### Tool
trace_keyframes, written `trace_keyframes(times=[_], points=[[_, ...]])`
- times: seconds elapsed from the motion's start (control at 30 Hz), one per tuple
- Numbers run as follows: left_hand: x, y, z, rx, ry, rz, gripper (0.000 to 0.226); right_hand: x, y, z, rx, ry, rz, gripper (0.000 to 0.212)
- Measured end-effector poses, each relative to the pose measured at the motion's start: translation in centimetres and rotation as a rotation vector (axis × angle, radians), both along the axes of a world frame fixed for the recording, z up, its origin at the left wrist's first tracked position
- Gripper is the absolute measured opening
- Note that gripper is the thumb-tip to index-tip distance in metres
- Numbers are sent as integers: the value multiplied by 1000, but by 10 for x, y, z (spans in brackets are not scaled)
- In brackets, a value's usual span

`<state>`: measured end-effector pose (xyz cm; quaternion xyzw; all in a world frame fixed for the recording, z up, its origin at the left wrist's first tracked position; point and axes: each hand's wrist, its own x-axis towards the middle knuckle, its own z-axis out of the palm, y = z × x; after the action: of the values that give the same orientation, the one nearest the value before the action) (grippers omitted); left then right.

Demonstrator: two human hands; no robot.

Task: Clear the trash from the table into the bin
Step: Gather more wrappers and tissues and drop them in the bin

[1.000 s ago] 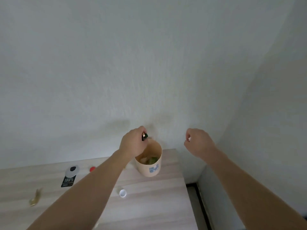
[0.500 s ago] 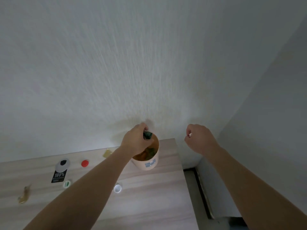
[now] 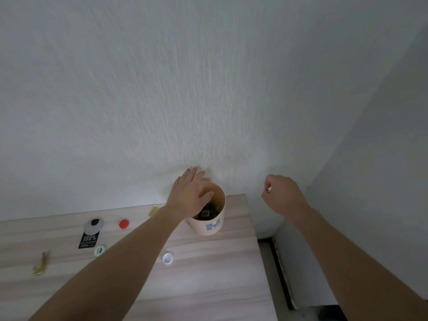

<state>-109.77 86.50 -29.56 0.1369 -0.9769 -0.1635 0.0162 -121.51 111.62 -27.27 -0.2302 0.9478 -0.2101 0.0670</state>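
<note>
Beige bin [image 3: 203,228] sits at twelve o'clock on the worktop [image 3: 208,286]; left hand [image 3: 188,195] spreads open over it, right hand [image 3: 281,195] pinches a white scrap [image 3: 269,188].

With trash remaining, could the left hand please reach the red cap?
Probably yes: the left hand, open over the bin, holds nothing, and the red cap lies uncovered to its left.

Pale wood-grain table [image 3: 208,286] against white textured walls [image 3: 162,89], perhaps dark floor [image 3: 276,262] beside.
</note>
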Motion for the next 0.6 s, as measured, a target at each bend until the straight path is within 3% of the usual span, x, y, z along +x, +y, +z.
trace_keyframes(times=[0.6], points=[[115,-91,54,-120,137,195,50,52,-96,42,30,113,104,8]])
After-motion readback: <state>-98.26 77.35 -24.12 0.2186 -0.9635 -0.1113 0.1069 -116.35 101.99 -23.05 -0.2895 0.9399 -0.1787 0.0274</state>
